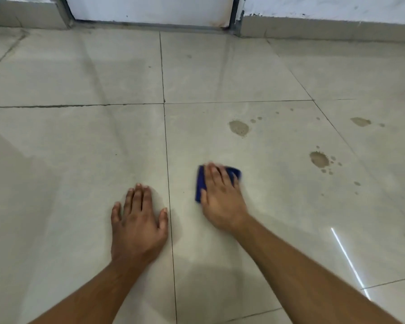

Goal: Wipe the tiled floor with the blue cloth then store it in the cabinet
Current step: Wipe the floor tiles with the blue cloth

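Brown stains dot the tiles — white door beyond.

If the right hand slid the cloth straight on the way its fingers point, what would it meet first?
Probably bare tile: the right hand on the blue cloth points up-left, passing left of the nearest brown stain, though depth is uncertain.

My arms come into view bare from the forearms down, with no sleeves reaching them. My left hand and right hand wear no gloves. I see no rings on the fingers and no watch or band at either wrist. My nails are short and unpainted. The right hand's edges look blurred.
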